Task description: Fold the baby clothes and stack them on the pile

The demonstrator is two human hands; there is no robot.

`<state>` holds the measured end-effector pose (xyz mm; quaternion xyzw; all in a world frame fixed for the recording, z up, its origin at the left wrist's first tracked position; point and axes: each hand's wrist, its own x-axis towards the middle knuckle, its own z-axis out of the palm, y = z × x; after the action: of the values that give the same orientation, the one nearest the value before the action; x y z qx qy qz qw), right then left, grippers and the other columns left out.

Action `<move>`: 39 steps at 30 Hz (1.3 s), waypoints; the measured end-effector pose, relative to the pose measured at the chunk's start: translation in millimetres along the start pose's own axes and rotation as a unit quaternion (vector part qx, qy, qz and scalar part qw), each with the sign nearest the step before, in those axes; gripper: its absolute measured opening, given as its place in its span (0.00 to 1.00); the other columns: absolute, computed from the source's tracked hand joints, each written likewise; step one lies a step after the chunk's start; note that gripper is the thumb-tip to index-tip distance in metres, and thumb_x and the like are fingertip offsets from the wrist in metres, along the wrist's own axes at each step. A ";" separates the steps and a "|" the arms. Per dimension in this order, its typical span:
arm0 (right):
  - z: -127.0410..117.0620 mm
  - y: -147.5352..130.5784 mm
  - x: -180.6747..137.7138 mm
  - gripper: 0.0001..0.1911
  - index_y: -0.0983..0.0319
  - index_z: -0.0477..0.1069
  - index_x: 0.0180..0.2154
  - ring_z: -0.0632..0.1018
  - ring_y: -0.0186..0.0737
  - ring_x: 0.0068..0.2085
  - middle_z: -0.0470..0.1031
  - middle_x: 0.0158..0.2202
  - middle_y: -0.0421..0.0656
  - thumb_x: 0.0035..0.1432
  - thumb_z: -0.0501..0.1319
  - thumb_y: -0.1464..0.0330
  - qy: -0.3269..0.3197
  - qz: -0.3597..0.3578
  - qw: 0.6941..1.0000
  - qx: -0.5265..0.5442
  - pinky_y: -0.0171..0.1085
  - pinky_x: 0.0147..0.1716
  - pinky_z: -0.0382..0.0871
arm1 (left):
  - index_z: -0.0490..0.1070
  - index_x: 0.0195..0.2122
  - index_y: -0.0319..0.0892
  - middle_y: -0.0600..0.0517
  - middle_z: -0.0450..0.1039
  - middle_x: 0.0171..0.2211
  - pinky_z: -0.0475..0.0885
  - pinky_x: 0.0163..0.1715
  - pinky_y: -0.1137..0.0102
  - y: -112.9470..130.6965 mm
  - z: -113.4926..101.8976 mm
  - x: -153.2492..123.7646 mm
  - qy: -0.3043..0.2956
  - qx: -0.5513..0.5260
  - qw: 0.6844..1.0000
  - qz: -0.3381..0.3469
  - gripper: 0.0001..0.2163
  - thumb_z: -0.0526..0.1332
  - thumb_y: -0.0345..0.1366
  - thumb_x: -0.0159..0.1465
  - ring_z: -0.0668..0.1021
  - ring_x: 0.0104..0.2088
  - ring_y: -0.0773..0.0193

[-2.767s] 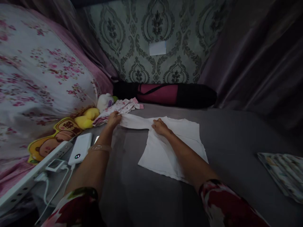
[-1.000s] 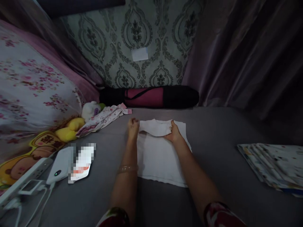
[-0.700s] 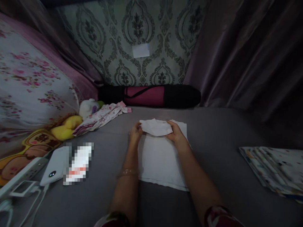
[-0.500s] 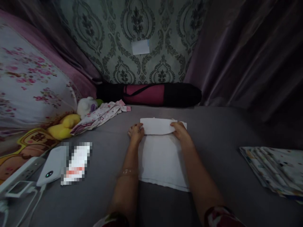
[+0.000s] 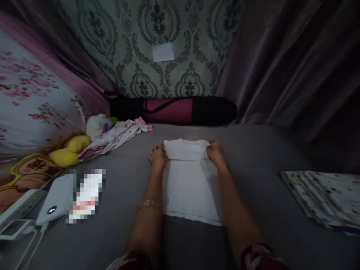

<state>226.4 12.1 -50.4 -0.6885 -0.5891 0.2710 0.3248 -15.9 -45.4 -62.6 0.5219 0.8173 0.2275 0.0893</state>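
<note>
A white garment (image 5: 192, 191) lies flat on the grey bed sheet in front of me, with a stitched hem along its near edge. Its far end is folded over into a band (image 5: 185, 150) whose far edge is uneven. My left hand (image 5: 159, 155) pinches the left end of that band, some fingers resting on the sheet. At the opposite end, my right hand (image 5: 216, 152) has the band's right corner between thumb and fingers. Part of the garment's right side is hidden by my right forearm.
To the right lies a stack of folded patterned cloths (image 5: 323, 198). On the left are a power bank (image 5: 56, 198), a power strip (image 5: 24, 204), a blurred-out flat item (image 5: 87, 195), plush toys (image 5: 70, 150) and a floral cloth (image 5: 118, 138). A black-and-pink long bag (image 5: 168, 110) lies along the wall.
My right hand has shifted outward to the band's right end. The band's far edge, straight before, now looks bumpy. The camera view has turned slightly, moving the surroundings left.
</note>
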 end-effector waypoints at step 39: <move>30.9 0.1 -48.0 0.35 0.76 0.46 0.67 0.44 0.49 0.70 0.42 0.71 0.57 0.68 0.40 0.58 -0.103 -0.154 0.938 -0.292 0.47 0.67 0.36 | 0.57 0.64 0.28 0.31 0.49 0.67 0.46 0.65 0.49 27.0 20.3 -16.9 -0.080 0.043 0.992 0.093 0.30 0.47 0.45 0.68 0.52 0.68 0.42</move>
<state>195.5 -31.3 -70.7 -0.6220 -0.7715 0.1030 0.0851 21.3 -45.4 -69.5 0.6157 0.7642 0.1573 0.1105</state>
